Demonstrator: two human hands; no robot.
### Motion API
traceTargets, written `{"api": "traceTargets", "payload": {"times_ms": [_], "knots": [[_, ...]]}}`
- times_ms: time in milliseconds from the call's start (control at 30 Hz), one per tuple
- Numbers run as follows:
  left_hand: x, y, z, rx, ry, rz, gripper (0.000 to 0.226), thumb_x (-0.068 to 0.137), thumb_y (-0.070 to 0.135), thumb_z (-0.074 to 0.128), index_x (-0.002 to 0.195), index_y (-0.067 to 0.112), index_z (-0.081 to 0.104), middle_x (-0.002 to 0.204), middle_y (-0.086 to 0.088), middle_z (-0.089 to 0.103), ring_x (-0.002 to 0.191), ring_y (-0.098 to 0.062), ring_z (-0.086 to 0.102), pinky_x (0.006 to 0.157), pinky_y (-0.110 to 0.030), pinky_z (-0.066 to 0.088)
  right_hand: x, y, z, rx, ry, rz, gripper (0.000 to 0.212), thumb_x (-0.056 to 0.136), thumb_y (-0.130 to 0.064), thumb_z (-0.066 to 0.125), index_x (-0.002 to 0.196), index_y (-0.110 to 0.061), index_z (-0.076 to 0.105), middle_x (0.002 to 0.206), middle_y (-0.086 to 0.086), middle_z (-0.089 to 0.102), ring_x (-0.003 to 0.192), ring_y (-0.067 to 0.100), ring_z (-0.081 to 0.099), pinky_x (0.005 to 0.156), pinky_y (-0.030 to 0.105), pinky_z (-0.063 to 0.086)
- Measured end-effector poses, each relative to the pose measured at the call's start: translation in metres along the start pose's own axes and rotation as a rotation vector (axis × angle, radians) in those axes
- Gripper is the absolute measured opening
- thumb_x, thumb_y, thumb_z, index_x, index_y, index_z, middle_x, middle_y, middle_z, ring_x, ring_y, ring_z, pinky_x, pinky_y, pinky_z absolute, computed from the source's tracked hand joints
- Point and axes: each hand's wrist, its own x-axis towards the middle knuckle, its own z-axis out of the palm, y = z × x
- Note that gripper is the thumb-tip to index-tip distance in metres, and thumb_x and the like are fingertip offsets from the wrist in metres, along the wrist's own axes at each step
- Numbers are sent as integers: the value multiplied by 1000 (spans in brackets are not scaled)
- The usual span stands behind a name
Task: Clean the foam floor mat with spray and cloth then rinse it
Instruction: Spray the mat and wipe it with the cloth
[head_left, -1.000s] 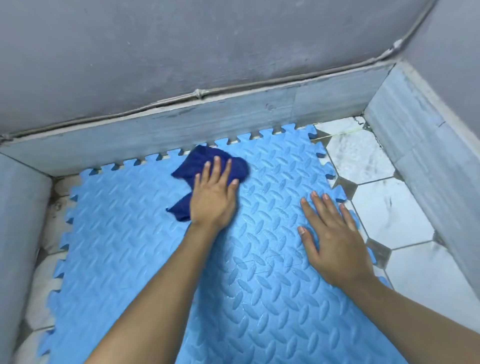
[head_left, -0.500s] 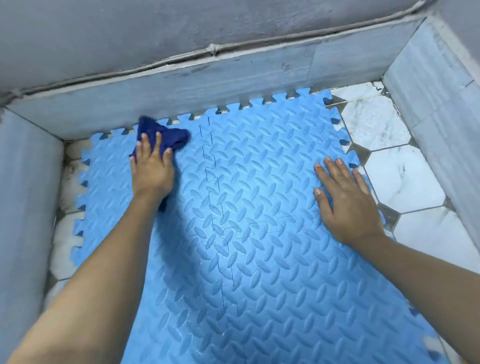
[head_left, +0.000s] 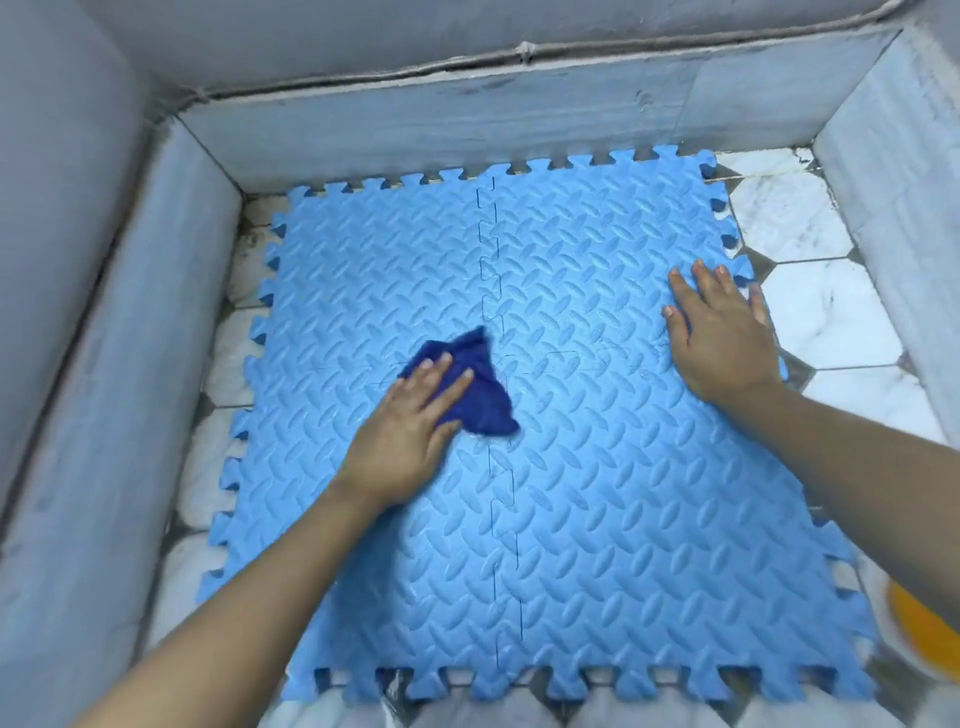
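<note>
- Risk: mat (head_left: 597, 467) tiles could slide or part at the seams if the wipe drags; right hand (head_left: 719, 332), flat with fingers spread, pins the right edge.
- Risk: cloth (head_left: 480, 395) may bunch, skipping patches; left hand (head_left: 410, 431) presses it mid-mat, fingers straight.
- Count: four tiles, one cloth, two hands.
- No spray seen; orange thing (head_left: 922, 631) blurred.

Looks like a wet area in a home, a bathroom or wash corner. The floor is white marble-look hexagonal tiles (head_left: 826, 312) with dark little inserts and grubby grout, boxed in on three sides by a low grey stone-tile skirting (head_left: 467, 130) under plain grey plastered walls (head_left: 311, 36). A light blue interlocking foam mat (head_left: 597, 493) covers most of that floor.
</note>
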Motion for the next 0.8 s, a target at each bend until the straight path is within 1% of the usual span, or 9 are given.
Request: {"api": "traceTargets", "payload": {"times_ms": [100,200,267,367,467,567,667,733,800], "knots": [[-24,-67,-27,-117,151,-512,53,103,30,36,152,19,21,162,-11,9,149,-25,5,121,-42,6,-42,-10,-12,80,8,43,43,103,-30,41,142,-13,49,161,15,22,150,30,16,120,49,8],[-78,-83,-30,-69,83,-604,57,102,39,30,153,18,18,162,-11,7,149,-27,3,120,-47,8,-131,5,-15,49,-79,0,49,102,-38,41,145,-15,46,159,13,28,149,30,19,120,53,13],[-119,-61,-18,23,36,-428,60,101,48,25,153,19,17,161,-6,9,148,-24,6,120,-44,10,-177,20,-14,6,-108,-11,57,103,-47,26,153,-21,31,162,9,23,150,27,15,120,51,12],[-159,5,6,150,-45,-38,61,99,51,21,150,20,28,157,-3,25,143,-27,28,117,-38,15,-194,33,-10,-18,-137,-9,61,98,-51,12,154,-27,17,163,5,16,151,24,9,121,48,7],[-147,82,37,235,-120,410,55,94,53,37,144,29,42,150,-3,41,136,-26,41,110,-40,25,-193,30,-13,-12,-139,-14,61,98,-50,13,154,-28,17,163,3,17,151,23,9,121,50,8],[-95,131,52,323,-139,614,53,94,53,38,144,36,40,152,3,39,140,-17,36,114,-42,27,-194,27,-16,-16,-126,29,52,103,-46,24,153,-35,19,162,-8,12,151,16,7,117,58,5],[-39,119,46,154,-88,459,51,99,45,33,148,33,33,158,3,24,146,-17,21,119,-45,18,-183,33,-20,77,-140,13,52,101,-41,32,152,-38,23,161,-12,13,150,11,7,118,55,15],[0,83,31,-2,24,196,51,98,37,36,148,24,35,158,-2,24,147,-23,18,120,-46,16,-176,43,-22,131,-141,-43,51,101,-34,37,151,-34,29,160,-9,19,150,13,14,120,46,23],[35,40,12,-16,117,-103,51,101,35,31,149,19,33,159,-8,21,148,-27,15,120,-44,12,-177,51,-22,118,-153,-90,51,103,-28,38,153,-29,28,161,-5,19,151,13,12,121,39,20]]}}
